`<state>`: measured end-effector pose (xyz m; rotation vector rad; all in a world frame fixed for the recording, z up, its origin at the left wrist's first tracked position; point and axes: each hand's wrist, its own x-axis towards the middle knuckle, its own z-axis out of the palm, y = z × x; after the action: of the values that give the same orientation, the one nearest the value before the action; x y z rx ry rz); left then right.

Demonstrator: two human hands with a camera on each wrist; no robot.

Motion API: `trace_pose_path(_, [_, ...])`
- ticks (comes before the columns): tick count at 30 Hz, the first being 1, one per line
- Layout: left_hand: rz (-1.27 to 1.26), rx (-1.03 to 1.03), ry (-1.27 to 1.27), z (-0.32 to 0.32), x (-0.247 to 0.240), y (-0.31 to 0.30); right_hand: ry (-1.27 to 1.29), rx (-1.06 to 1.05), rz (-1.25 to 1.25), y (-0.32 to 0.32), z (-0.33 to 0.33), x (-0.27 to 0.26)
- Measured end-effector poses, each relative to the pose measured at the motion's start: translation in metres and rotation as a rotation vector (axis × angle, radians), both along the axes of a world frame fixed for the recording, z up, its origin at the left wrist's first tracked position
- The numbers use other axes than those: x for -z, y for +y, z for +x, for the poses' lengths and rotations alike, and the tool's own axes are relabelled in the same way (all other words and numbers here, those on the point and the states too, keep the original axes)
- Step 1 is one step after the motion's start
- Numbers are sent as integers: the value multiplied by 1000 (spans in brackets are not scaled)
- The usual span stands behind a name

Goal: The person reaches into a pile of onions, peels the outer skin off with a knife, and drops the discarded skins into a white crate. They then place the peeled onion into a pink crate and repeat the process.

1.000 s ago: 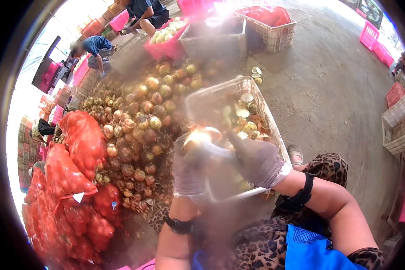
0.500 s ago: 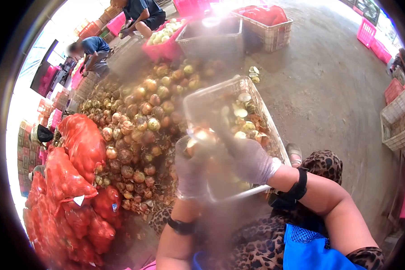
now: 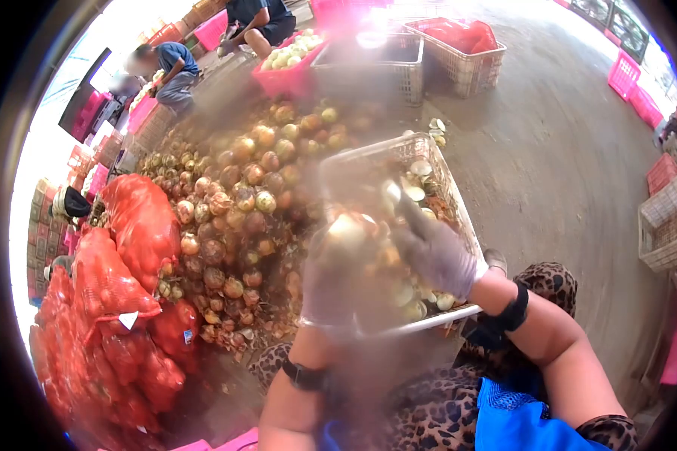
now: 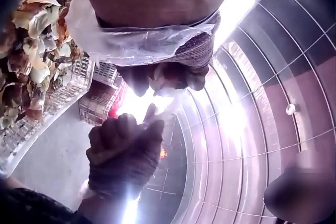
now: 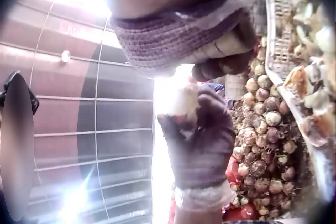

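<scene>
My gloved left hand (image 3: 329,282) grips a pale, partly peeled onion (image 3: 349,228), washed out by glare. The same onion (image 5: 181,98) shows whitish between the two hands in the right wrist view. Just to its right, my gloved right hand (image 3: 442,259) has its fingers curled round a slim pale handle (image 5: 223,46), apparently a small knife's; the blade is lost in blur and glare. Both hands are above a white plastic crate (image 3: 427,322) holding onion skins and cut pieces (image 4: 39,50). A heap of unpeeled onions (image 3: 226,210) spreads to the left.
Red mesh sacks (image 3: 139,240) are stacked at the left. Beyond the heap stand a pink crate (image 3: 282,81) of peeled onions, a grey crate (image 3: 406,79) and a crate with red mesh (image 3: 474,71). Two people crouch at the back left. Scraps (image 3: 437,131) lie on the floor.
My right hand has moved apart from the onion, toward the crate's right side. The left hand keeps its hold on the onion. The head view has shifted slightly.
</scene>
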<state>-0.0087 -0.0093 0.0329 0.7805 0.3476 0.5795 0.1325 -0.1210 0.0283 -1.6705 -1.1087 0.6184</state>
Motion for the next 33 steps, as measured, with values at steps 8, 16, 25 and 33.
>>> trace_pose_path(8, [-138, 31, 3, 7, -4, -15, -243, -75, -44, 1, -18, -6])
trace_pose_path(16, [144, 70, 41, 4, -6, -13, 288, -13, -98, 1, 18, 22])
trace_pose_path(25, [315, -132, 184, 1, 0, -8, -523, -202, -106, -15, 3, -33])
trace_pose_path(33, [236, 32, 117, -2, 3, -5, -51, -203, -129, -5, 22, 2])
